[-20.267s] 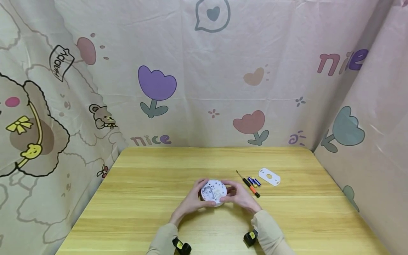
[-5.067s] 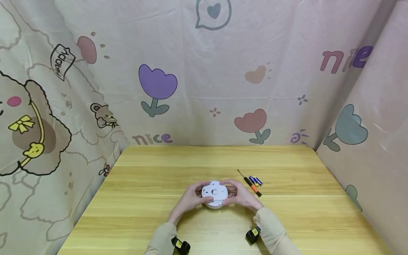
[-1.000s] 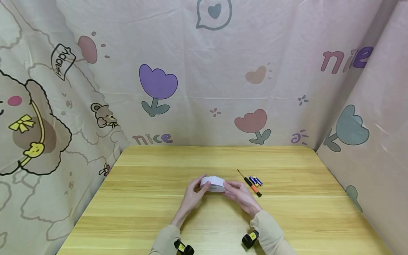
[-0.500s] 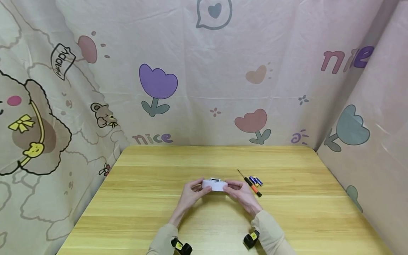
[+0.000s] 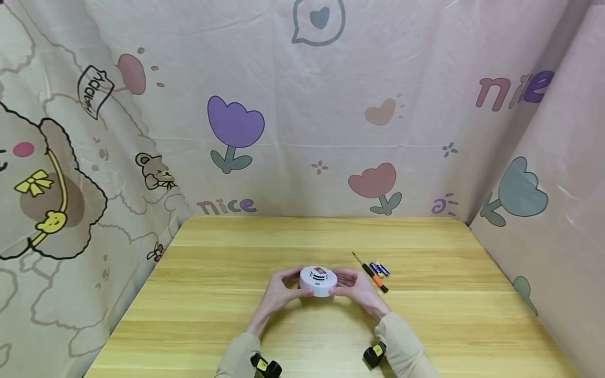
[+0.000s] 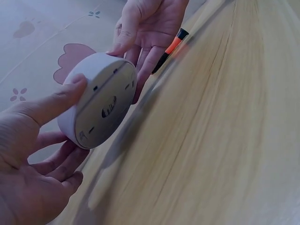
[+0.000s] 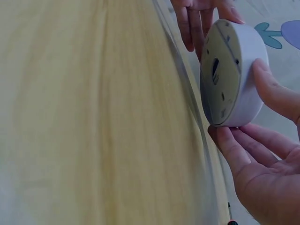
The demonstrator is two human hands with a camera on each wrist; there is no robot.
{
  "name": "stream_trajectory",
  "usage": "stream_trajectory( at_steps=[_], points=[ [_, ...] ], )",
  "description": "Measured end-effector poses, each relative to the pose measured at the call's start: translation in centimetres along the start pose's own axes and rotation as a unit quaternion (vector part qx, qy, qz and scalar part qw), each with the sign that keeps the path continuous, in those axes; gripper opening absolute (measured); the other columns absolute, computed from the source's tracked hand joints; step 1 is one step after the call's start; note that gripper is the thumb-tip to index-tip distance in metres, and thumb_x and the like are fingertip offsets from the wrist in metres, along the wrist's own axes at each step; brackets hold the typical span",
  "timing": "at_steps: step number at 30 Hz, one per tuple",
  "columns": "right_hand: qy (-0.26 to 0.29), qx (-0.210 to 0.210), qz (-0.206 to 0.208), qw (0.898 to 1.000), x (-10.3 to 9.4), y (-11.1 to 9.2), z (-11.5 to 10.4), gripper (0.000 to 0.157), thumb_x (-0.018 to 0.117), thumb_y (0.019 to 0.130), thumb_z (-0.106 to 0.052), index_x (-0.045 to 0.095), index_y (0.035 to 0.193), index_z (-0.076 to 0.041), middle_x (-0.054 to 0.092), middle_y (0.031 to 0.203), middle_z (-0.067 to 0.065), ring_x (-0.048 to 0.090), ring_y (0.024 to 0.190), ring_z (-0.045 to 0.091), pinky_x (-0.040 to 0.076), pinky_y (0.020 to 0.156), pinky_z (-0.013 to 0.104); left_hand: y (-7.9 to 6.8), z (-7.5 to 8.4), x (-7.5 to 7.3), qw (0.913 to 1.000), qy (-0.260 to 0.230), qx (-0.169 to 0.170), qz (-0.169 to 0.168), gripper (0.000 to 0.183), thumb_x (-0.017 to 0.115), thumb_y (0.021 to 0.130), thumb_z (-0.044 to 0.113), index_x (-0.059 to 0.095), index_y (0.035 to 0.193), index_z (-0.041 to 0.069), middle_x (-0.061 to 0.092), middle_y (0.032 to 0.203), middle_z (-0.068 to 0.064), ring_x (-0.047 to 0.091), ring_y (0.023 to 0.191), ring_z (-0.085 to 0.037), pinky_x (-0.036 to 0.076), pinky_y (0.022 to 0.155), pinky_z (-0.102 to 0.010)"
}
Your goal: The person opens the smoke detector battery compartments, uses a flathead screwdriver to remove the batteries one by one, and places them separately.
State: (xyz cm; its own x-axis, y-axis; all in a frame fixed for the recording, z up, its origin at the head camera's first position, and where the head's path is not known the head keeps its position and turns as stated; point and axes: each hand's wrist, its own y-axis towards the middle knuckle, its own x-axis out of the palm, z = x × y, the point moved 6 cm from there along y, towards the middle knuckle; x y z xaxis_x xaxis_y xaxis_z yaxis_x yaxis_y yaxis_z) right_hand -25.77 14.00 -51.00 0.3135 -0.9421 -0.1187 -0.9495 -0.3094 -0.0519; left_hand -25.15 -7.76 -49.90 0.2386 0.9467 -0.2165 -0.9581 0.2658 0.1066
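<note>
A round white smoke detector is held above the table between both hands, its vented dome facing up in the head view. My left hand grips its left side, thumb at the near edge and fingers behind. On the opposite side my right hand grips it the same way. The left wrist view shows the flat underside of the smoke detector, a plate with a central hole and small slots. That same plate and the white side wall of the smoke detector appear in the right wrist view.
An orange and black screwdriver lies on the wooden table right of the hands. Beside it are blue batteries. Patterned cloth hangs behind the table and on both sides. Black wrist cameras sit at the sleeves.
The hands have turned the smoke detector from underside up, through edge-on, to dome up. The white oblong plate, seen loose at the right 20 seconds ago, now covers its underside.
</note>
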Motion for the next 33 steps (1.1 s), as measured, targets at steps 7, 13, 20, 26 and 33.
stream_trajectory(
  at_steps=[7,13,20,26,33],
  points=[
    [-0.035,-0.034,-0.026,0.998,0.5,-0.1,-0.4,0.074,0.082,0.079,-0.004,0.045,0.141,0.014,0.05,0.144,0.035,0.052,0.135,0.047,0.049,0.112,0.037,-0.1,-0.1,0.4,0.9998,0.016,0.004,-0.011,0.081,0.09,0.072,0.011,0.05,0.139,-0.012,0.057,0.139,-0.03,0.056,0.131,-0.045,0.044,0.115,-0.055],
    [-0.03,-0.038,-0.036,0.998,0.7,0.0,-0.1,0.083,0.081,0.078,0.001,0.036,0.146,0.016,0.041,0.15,0.036,0.043,0.141,0.049,0.043,0.117,0.039,0.0,-0.4,0.7,0.9995,0.029,0.0,-0.014,0.084,0.091,0.071,0.01,0.049,0.14,-0.011,0.056,0.141,-0.03,0.054,0.133,-0.045,0.042,0.116,-0.054],
    [-0.04,-0.048,-0.049,0.997,1.1,0.0,-0.1,0.084,0.08,0.076,0.006,0.036,0.147,0.015,0.039,0.152,0.036,0.04,0.142,0.05,0.038,0.12,0.043,-0.1,-0.4,1.0,0.9987,0.046,0.008,-0.019,0.086,0.091,0.068,0.008,0.049,0.14,-0.011,0.054,0.143,-0.03,0.052,0.135,-0.046,0.04,0.117,-0.054],
    [-0.063,-0.065,-0.054,0.994,1.4,0.0,-0.1,0.083,0.079,0.075,0.008,0.037,0.146,0.014,0.04,0.151,0.036,0.039,0.143,0.05,0.033,0.121,0.047,-0.2,-0.4,1.3,0.9958,0.088,0.022,-0.015,0.086,0.091,0.066,0.006,0.049,0.139,-0.011,0.054,0.143,-0.031,0.052,0.134,-0.046,0.04,0.116,-0.055],
    [-0.069,-0.077,-0.061,0.993,1.5,0.0,-0.1,0.082,0.078,0.075,0.009,0.037,0.146,0.015,0.039,0.15,0.036,0.037,0.143,0.051,0.03,0.122,0.049,-0.2,-0.4,1.6,0.9932,0.111,0.034,-0.012,0.087,0.092,0.066,0.008,0.05,0.14,-0.01,0.053,0.141,-0.03,0.052,0.133,-0.046,0.041,0.116,-0.055]
  ],
)
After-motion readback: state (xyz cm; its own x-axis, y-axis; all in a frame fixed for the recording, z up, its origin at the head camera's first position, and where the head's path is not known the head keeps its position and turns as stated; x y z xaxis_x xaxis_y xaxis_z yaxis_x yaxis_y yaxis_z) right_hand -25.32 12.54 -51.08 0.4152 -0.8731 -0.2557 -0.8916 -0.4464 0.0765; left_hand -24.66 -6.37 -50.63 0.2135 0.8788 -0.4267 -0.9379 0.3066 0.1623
